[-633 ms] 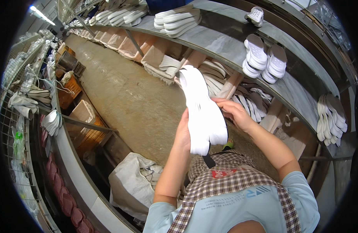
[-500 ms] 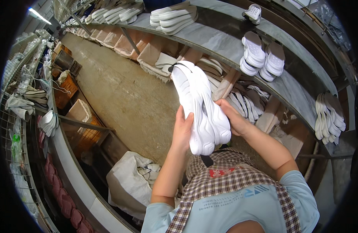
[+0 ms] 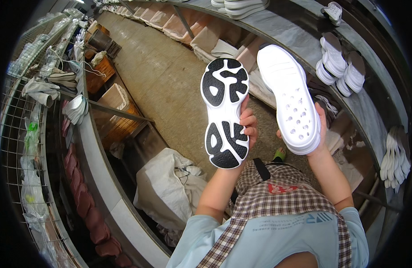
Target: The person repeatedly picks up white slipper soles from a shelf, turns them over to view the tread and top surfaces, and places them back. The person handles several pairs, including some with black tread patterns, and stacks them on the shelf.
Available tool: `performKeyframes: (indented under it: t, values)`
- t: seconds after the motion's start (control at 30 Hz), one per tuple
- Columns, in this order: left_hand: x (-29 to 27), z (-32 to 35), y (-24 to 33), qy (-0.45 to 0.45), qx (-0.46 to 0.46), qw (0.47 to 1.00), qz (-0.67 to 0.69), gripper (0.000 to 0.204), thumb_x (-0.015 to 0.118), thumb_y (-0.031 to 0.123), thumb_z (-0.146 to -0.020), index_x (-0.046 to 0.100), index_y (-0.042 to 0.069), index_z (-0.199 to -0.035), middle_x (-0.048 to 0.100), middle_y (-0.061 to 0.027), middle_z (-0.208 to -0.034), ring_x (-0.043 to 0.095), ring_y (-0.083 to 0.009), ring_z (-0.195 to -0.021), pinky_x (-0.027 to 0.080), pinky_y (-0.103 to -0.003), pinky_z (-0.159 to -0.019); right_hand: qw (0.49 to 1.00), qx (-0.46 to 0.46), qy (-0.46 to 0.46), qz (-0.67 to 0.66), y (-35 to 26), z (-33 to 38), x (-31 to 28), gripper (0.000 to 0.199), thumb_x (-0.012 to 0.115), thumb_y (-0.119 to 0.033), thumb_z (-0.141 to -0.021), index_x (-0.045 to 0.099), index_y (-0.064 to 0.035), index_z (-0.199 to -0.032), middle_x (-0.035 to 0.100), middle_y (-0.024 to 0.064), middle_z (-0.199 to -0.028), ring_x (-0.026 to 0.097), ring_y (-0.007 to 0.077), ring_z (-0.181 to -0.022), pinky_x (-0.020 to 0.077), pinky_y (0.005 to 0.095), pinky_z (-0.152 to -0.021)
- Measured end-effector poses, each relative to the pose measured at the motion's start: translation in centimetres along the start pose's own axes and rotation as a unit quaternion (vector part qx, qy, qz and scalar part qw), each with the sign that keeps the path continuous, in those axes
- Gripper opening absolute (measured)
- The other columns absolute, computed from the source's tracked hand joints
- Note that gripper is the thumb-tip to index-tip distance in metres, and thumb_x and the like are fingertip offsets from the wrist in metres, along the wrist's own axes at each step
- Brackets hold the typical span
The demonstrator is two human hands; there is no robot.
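My left hand [image 3: 249, 120] holds a shoe sole [image 3: 219, 114] with its underside up: white, with black tread pads at forefoot and heel. The fingers wrap round its right edge, and the palm is hidden beneath. In my right hand [image 3: 321, 134] is a white shoe sole [image 3: 291, 94], its inner face up, with a cluster of small round holes toward the heel. That hand grips the heel end from below. Whether a second sole lies under it, I cannot tell. The two soles are held side by side, apart, above the floor.
A curved grey shelf [image 3: 286, 33] on the right carries stacked white soles [image 3: 333, 58] and a white shoe [image 3: 333, 12]. Cloth-lined bins [image 3: 206, 40] sit below it. On the left are a rack with dark red sole pieces [image 3: 87, 205], orange crates [image 3: 121, 111] and a cloth-covered bundle [image 3: 163, 178].
The white soles, held together on edge in both hands, are now separated, one side to each hand. The left one shows its black tread; the right one shows its inner face. The view has shifted.
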State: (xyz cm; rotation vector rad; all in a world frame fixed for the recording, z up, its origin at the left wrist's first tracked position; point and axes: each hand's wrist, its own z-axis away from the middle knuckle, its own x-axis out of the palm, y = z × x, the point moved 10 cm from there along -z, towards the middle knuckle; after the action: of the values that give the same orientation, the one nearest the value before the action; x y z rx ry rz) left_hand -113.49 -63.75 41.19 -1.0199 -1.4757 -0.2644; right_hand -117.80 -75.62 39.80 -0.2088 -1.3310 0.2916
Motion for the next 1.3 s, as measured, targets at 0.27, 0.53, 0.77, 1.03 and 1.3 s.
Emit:
performKeyframes:
  t: [0.27, 0.53, 0.77, 1.03, 1.3]
  values:
    - [-2.2, 0.1, 1.4, 0.048, 0.016, 0.984, -0.169, 0.059, 0.05, 0.043, -0.09, 0.04, 0.006, -0.135, 0.052, -0.0103, -0.11, 0.052, -0.0219, -0.097, 0.049, -0.037, -0.075, 0.994, -0.039, -0.001, 0.104, 0.6, 0.2, 1.0, 0.063, 0.04, -0.045, -0.092, 0.034, -0.0051, -0.14, 0.051, 0.0164, -0.131, 0.057, 0.0288, -0.112, 0.048, 0.0424, -0.094]
    - [-2.8, 0.6, 1.3, 0.108, 0.096, 0.872, -0.467, 0.05, 0.034, 0.031, -0.1, 0.029, 0.001, -0.139, 0.045, -0.0178, -0.134, 0.047, -0.0268, -0.121, 0.041, -0.033, -0.101, 0.734, -0.143, -0.192, 0.636, 3.3, 2.4, 7.4, 0.076, 0.018, -0.059, -0.094, 0.034, 0.0009, -0.139, 0.02, 0.0224, -0.15, 0.015, 0.0334, -0.14, 0.0099, 0.0425, -0.111]
    - [-3.8, 0.6, 1.1, 0.077, 0.096, 0.907, -0.404, 0.047, 0.035, 0.031, -0.1, 0.031, 0.003, -0.138, 0.044, -0.0163, -0.134, 0.043, -0.0259, -0.125, 0.036, -0.036, -0.107, 0.716, -0.15, -0.182, 0.656, 3.1, 2.2, 6.7, 0.068, 0.016, -0.051, -0.098, 0.037, 0.0006, -0.138, 0.024, 0.0227, -0.148, 0.019, 0.0313, -0.14, 0.0122, 0.0404, -0.112]
    - [-5.1, -3.3, -0.8, 0.116, 0.033, 0.925, -0.36, 0.035, 0.037, 0.031, -0.1, 0.047, 0.009, -0.126, 0.06, -0.0041, -0.111, 0.058, -0.0172, -0.099, 0.047, -0.031, -0.089, 0.93, 0.038, 0.035, 0.364, 1.5, -1.2, -1.9, 0.079, 0.024, -0.061, -0.094, 0.031, 0.0036, -0.139, 0.039, 0.0157, -0.14, 0.037, 0.0219, -0.129, 0.027, 0.035, -0.108]
    - [-9.9, -3.0, -1.0, 0.299, 0.002, 0.9, -0.316, 0.037, 0.04, 0.037, -0.097, 0.051, 0.011, -0.121, 0.06, -0.0033, -0.115, 0.059, -0.0178, -0.103, 0.049, -0.035, -0.089, 0.96, 0.035, 0.089, 0.262, 0.3, -1.0, -4.2, 0.063, 0.031, -0.054, -0.096, 0.046, -0.0047, -0.131, 0.056, 0.0083, -0.125, 0.054, 0.0202, -0.114, 0.0399, 0.0362, -0.098]
